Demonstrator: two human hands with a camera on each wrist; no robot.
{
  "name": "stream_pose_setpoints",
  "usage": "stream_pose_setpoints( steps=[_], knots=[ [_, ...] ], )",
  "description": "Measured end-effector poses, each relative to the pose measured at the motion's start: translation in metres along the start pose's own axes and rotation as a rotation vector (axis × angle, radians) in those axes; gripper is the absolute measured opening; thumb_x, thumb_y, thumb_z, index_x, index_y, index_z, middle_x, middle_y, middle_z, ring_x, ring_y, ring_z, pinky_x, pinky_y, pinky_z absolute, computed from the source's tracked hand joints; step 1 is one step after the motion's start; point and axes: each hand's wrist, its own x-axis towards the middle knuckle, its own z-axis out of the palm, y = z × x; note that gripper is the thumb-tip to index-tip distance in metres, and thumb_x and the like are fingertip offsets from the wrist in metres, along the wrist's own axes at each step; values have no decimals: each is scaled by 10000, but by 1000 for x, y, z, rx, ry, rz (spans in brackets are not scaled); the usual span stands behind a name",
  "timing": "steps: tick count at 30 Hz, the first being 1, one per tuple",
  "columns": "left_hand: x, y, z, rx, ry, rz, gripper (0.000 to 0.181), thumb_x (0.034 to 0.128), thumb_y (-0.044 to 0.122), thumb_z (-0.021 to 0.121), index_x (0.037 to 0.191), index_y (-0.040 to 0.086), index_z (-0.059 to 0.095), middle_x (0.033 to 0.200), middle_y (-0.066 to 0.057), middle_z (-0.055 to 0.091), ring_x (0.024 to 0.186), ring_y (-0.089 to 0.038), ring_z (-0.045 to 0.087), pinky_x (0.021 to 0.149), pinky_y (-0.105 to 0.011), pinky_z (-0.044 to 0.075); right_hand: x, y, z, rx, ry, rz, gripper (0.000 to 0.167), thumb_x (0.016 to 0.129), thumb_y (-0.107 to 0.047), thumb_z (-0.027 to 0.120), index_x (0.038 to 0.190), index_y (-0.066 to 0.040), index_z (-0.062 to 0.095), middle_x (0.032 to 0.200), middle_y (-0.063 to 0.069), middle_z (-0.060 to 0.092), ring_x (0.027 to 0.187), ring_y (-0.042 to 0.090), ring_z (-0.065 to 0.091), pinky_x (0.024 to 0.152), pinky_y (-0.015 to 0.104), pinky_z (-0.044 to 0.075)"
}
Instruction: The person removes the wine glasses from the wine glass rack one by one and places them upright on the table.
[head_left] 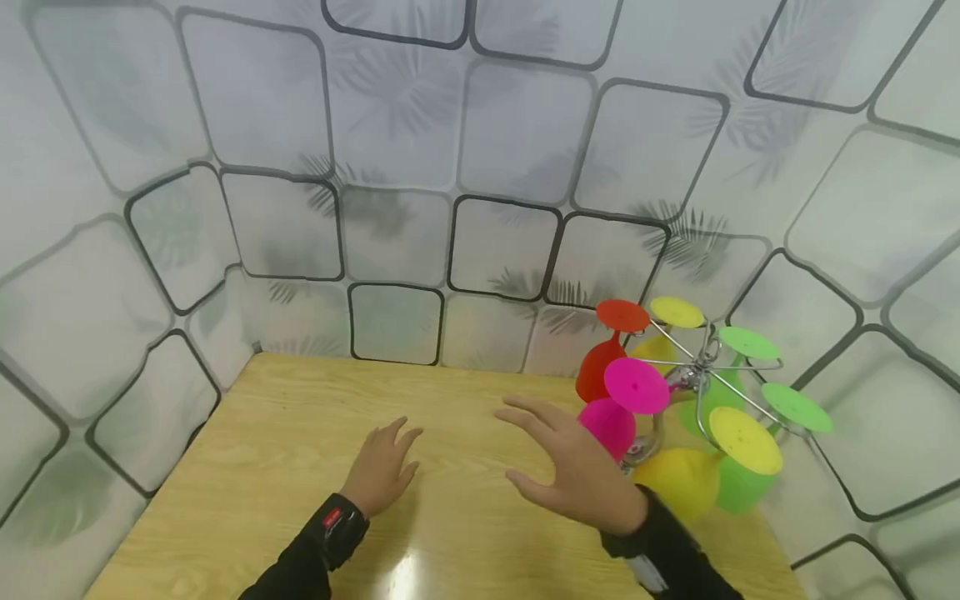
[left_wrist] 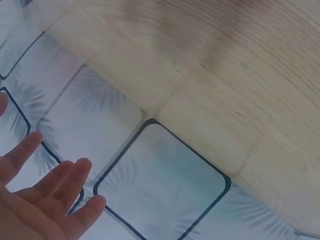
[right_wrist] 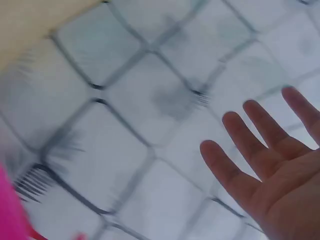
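Note:
Both hands hover over the wooden table with nothing in them. My left hand (head_left: pixel 381 468) is near the middle of the table, fingers spread loosely; the left wrist view shows its relaxed fingers (left_wrist: pixel 75 180). To the right, my right hand (head_left: pixel 573 471) is held with fingers extended and thumb apart, just left of a metal rack (head_left: pixel 701 367). Colorful goblets hang upside down by their bases from its arms: a red one (head_left: pixel 600 367), a magenta one (head_left: pixel 609 425), yellow ones (head_left: pixel 678 482) and green ones (head_left: pixel 742 487). The right forearm partly covers the rack's lower part.
The pale wooden table (head_left: pixel 300 433) meets a wall (head_left: pixel 405 233) covered in a rounded-square and leaf pattern, which also closes in on the left and right. In the right wrist view, a blurred magenta goblet (right_wrist: pixel 10 210) shows at the left edge.

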Motion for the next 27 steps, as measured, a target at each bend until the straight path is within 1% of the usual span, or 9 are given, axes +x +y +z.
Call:
stream_pose_setpoints(
  steps=[4, 6, 7, 10, 12, 16, 20, 23, 27],
  knots=[
    [1, 0, 1, -22, -3, -13, 422, 813, 183, 719, 1194, 56, 588, 1277, -246, 526, 1114, -389, 560, 974, -505, 449, 6, -20, -70, -19, 29, -123, 619, 767, -220, 744, 1336, -186, 501, 1343, 27, 531, 1170, 186, 540, 886, 386, 532],
    [2, 0, 4, -32, 2, -15, 406, 810, 172, 720, 1177, 53, 596, 1272, -248, 530, 1095, -388, 570, 957, -497, 463, 13, -22, -101, -51, 25, -164, 583, 781, -223, 735, 1320, -160, 522, 1318, 30, 554, 1160, 192, 544, 869, 393, 533],
    [2, 0, 5, -39, 8, -16, 400, 808, 168, 720, 1171, 52, 599, 1269, -249, 533, 1088, -388, 575, 947, -497, 469, 18, -20, -115, -59, 13, -173, 566, 784, -207, 734, 1310, -155, 533, 1312, 24, 561, 1161, 185, 543, 892, 337, 528],
    [5, 0, 10, -52, 21, -19, 388, 807, 159, 720, 1162, 56, 604, 1262, -245, 538, 1075, -388, 582, 928, -498, 480, 41, -2, -151, -93, -84, -153, 543, 771, -148, 750, 1279, -140, 557, 1271, 23, 596, 1132, 194, 563, 887, 344, 532],
    [8, -2, 12, -54, 14, -27, 385, 810, 162, 718, 1163, 60, 602, 1259, -239, 540, 1076, -386, 584, 922, -496, 484, 61, 21, -165, -97, -182, -82, 509, 774, -103, 743, 1254, -133, 575, 1253, 26, 610, 1134, 210, 563, 904, 368, 528],
    [13, -5, 14, -66, -29, -46, 384, 816, 156, 714, 1168, 59, 598, 1253, -237, 542, 1080, -389, 582, 915, -500, 487, 95, 84, -169, -130, -393, 92, 426, 820, -158, 717, 1222, -109, 585, 1202, 79, 632, 1097, 268, 577, 878, 459, 531],
    [10, -6, 12, -69, -55, -55, 380, 823, 157, 709, 1171, 59, 596, 1258, -240, 541, 1079, -391, 582, 915, -499, 488, 110, 141, -149, -126, -580, 247, 434, 844, -210, 690, 1238, -90, 555, 1236, 151, 588, 1133, 350, 521, 907, 512, 496],
    [3, -4, 11, -63, -57, -58, 369, 816, 153, 715, 1155, 61, 602, 1247, -241, 550, 1064, -391, 590, 903, -499, 494, 110, 168, -132, -105, -676, 331, 502, 840, -246, 695, 1273, -72, 512, 1288, 220, 523, 1152, 402, 482, 928, 543, 471],
    [-6, -2, 11, -61, -70, -67, 362, 811, 148, 718, 1143, 55, 608, 1236, -240, 554, 1049, -392, 596, 884, -503, 500, 106, 186, -119, -66, -751, 383, 610, 813, -296, 726, 1303, -46, 463, 1308, 285, 470, 1130, 424, 480, 919, 531, 485]
  ],
)
